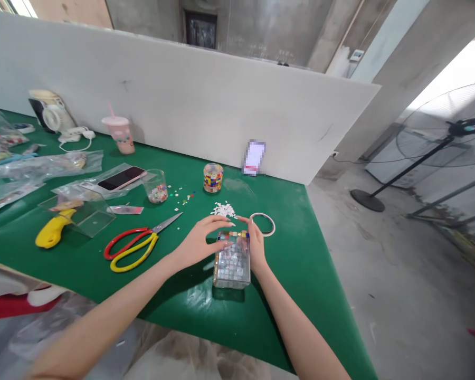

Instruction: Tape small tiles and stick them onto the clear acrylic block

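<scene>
A clear rectangular plastic box (233,264) with small square mosaic tiles on it is held tilted above the green table. A row of coloured tiles (237,234) runs along its far edge. My right hand (256,245) grips the box by its right side, fingers round the far corner. My left hand (203,237) is over the box's far left corner, fingers stretched apart and thumb near the coloured row; no tile shows clearly in it. Just beyond the hands lie a pile of small white pieces (222,209) and a white tape roll (273,226).
Red-and-yellow-handled scissors (136,248) lie left of my hands. Behind stand a tile-covered round jar (212,178), a cup of loose tiles (157,194) and a pink drink cup (119,134). A lit phone (254,157) leans on the white partition (190,100). A yellow-handled tool (53,232) lies farther left.
</scene>
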Demonstrator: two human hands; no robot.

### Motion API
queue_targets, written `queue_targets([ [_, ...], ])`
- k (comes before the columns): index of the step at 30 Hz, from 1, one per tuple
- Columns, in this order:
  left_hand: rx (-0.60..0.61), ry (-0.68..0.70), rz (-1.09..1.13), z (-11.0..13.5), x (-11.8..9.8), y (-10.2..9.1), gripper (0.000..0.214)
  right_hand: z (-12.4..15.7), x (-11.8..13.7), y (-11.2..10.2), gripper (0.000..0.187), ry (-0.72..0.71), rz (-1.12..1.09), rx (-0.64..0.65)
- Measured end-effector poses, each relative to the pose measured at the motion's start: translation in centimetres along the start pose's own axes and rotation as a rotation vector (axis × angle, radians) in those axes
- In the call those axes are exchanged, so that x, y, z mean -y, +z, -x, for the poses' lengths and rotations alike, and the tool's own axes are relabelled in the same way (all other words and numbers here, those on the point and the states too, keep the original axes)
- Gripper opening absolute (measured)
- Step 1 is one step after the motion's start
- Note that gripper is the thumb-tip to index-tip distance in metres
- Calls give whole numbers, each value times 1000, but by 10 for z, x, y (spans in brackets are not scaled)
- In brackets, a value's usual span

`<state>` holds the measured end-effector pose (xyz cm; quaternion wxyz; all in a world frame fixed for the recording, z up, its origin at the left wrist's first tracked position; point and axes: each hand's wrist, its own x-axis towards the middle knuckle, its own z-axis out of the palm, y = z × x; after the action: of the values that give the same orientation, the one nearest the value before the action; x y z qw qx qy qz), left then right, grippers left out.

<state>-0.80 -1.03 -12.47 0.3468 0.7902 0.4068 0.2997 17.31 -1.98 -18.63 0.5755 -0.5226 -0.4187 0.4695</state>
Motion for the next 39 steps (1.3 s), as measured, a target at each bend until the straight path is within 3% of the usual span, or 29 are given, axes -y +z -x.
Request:
queue_targets([
  [5, 49, -63, 59, 1, -4, 2, 46, 8, 9, -4, 38, -83, -66, -27],
  [8, 62, -77, 101, 3, -11, 5, 40, 16, 14, -8, 42, -164, -73, -27],
  [20, -116, -152, 210, 8, -26, 27, 20, 25, 18, -11, 46, -362, -97, 12],
  [39, -291, -319, 559, 9, -35, 54, 25, 23, 21, -12, 38, -410, -106, 16],
])
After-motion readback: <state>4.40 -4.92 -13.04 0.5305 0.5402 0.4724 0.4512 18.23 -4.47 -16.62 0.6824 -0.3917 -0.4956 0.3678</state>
